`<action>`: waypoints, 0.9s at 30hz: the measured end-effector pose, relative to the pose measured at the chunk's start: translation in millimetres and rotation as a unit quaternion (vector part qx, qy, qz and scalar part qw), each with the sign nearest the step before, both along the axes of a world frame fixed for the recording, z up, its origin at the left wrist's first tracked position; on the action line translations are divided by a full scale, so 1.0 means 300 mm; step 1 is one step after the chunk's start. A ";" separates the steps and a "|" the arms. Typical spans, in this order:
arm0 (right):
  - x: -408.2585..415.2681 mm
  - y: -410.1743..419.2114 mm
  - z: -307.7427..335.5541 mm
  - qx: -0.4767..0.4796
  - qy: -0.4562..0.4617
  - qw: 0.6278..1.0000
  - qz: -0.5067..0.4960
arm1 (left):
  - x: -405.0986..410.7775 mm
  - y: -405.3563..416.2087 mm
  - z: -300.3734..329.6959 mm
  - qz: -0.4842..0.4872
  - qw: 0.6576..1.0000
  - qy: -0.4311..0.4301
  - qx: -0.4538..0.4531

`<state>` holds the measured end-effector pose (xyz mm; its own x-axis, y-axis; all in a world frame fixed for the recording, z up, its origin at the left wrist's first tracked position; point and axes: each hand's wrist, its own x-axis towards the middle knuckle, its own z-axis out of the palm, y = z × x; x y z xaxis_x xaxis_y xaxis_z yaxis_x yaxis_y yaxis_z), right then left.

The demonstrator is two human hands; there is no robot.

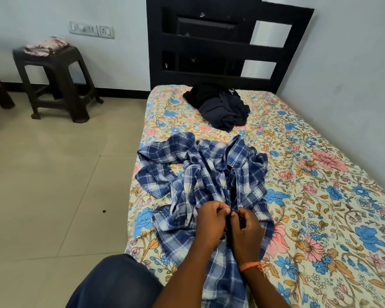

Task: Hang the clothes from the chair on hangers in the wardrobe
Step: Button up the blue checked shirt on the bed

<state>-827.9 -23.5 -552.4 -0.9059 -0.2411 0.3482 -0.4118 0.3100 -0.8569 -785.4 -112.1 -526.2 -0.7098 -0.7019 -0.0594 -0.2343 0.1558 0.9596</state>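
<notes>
A blue and white checked shirt point(209, 174) lies crumpled on the bed with the flowered sheet point(320, 196). My left hand point(211, 221) and my right hand point(246, 227) meet over the shirt's front edge near the bed's foot, and the fingertips of both pinch the cloth there. An orange thread is tied round my right wrist. Farther up the bed lies a heap of dark clothes point(220, 107), black and navy. No hanger and no wardrobe are in view.
A dark plastic stool point(56, 81) stands on the tiled floor at the left, with a folded pink patterned cloth point(46, 45) on top. The black headboard point(220, 45) stands against the far wall. My knee point(116, 283) in dark trousers is at the bottom.
</notes>
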 end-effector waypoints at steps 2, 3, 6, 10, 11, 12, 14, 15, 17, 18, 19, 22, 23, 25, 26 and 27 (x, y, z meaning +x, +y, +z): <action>-0.003 -0.001 -0.004 -0.002 -0.006 1.000 -0.004 | 0.001 0.000 0.000 -0.003 1.000 -0.005 0.012; -0.005 0.001 -0.007 -0.006 -0.010 1.000 -0.006 | -0.001 0.001 -0.003 -0.006 1.000 -0.005 0.015; -0.010 0.005 -0.016 -0.001 0.001 1.000 -0.004 | -0.003 0.002 -0.011 -0.011 1.000 0.000 0.019; -0.008 0.011 -0.014 -0.014 -0.005 1.000 0.014 | -0.010 -0.001 -0.015 -0.003 1.000 -0.006 0.030; -0.004 0.011 -0.009 -0.021 -0.008 1.000 0.021 | -0.011 0.000 -0.016 0.002 0.999 -0.006 0.033; -0.001 0.010 -0.004 -0.029 -0.011 0.999 0.028 | -0.012 0.001 -0.018 0.006 0.999 -0.003 0.035; -0.007 0.011 -0.006 -0.052 -0.034 0.998 0.033 | -0.012 0.000 -0.021 0.013 0.999 0.001 0.030; -0.018 0.013 -0.011 -0.066 -0.066 0.995 0.029 | -0.010 0.000 -0.019 0.013 0.999 0.002 0.029; -0.045 0.021 -0.025 -0.097 -0.151 0.983 0.024 | -0.009 0.002 -0.015 0.005 0.999 0.006 0.036; -0.055 0.026 -0.029 -0.110 -0.185 0.976 0.028 | -0.009 0.003 -0.013 0.002 0.999 0.007 0.043; -0.063 0.030 -0.031 -0.118 -0.207 0.971 0.034 | -0.010 0.004 -0.011 0.003 0.999 0.005 0.051; -0.067 0.031 -0.015 -0.123 -0.233 0.964 0.047 | -0.014 -0.003 0.003 0.007 0.997 -0.026 0.072; -0.066 0.027 -0.010 -0.124 -0.238 0.962 0.047 | -0.014 -0.005 0.010 0.006 0.996 -0.039 0.082; -0.069 0.020 -0.006 -0.123 -0.249 0.959 0.046 | -0.014 -0.008 0.018 0.005 0.995 -0.051 0.089; -0.069 0.017 -0.008 -0.121 -0.253 0.959 0.044 | -0.014 -0.008 0.018 0.009 0.995 -0.049 0.084; -0.066 0.016 -0.007 -0.119 -0.254 0.959 0.042 | -0.014 -0.006 0.017 0.013 0.996 -0.043 0.081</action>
<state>-847.5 -18.7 -554.5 -0.9541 -0.2889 -0.0784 0.0623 0.0647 -0.9960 -789.6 -113.9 -521.1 -0.6783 -0.6970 -0.2327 -0.3187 -0.0063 0.9478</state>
